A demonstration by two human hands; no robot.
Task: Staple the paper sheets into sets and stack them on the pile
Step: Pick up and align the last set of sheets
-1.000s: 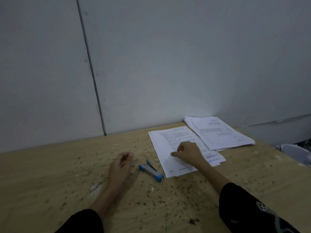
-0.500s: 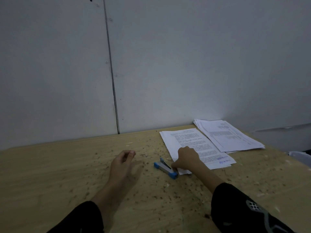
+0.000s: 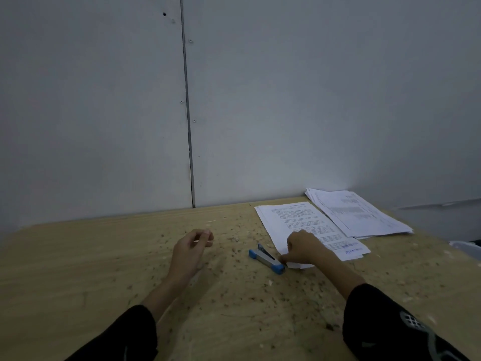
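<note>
A blue and grey stapler (image 3: 266, 258) lies flat on the wooden table (image 3: 234, 295). Just right of it lies a set of printed sheets (image 3: 299, 222). My right hand (image 3: 304, 250) rests on the near left corner of this set, fingertips pinching the corner close to the stapler's front end. A bigger pile of printed sheets (image 3: 356, 213) lies further right against the wall. My left hand (image 3: 191, 250) rests on the table left of the stapler, fingers loosely curled, holding nothing.
A grey panelled wall (image 3: 234, 100) rises directly behind the table. The tabletop is speckled with dark crumbs and small chips. A pale object (image 3: 466, 247) shows past the table's right edge.
My right hand slid from the middle of the sheets down to their near left corner beside the stapler. The view has swung to the left. My left hand stays in place.
</note>
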